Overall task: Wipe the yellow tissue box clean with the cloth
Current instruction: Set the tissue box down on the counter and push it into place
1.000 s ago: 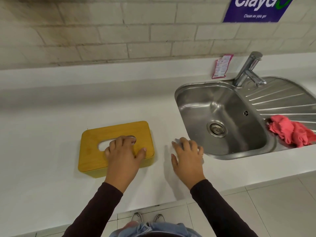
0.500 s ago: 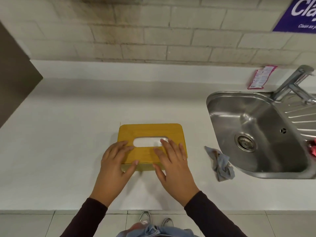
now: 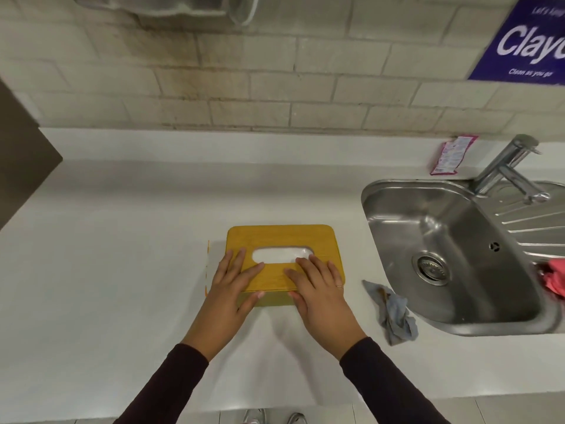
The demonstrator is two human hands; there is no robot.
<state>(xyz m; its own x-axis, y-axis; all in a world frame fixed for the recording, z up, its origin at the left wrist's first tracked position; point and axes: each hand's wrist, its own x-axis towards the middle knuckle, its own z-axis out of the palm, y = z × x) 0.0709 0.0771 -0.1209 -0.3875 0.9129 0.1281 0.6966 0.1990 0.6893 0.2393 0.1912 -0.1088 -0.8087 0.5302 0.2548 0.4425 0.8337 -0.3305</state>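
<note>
Left hand (image 3: 227, 290) and right hand (image 3: 318, 289): both flat, fingers spread, resting on the yellow tissue box (image 3: 282, 240) at centre of the white surface (image 3: 107, 270). The right hand has let go of the grey cloth (image 3: 394, 313), now at 3 o'clock beside the sink (image 3: 397, 191); wiping apparently finished or paused. Box's near side is partly covered; the pink rag (image 3: 555, 278) is cut off at the frame edge.

white counter (image 3: 122, 270) carries yellow tissue box (image 3: 281, 237), crumpled grey cloth (image 3: 394, 313) beside sink (image 3: 397, 185).
</note>
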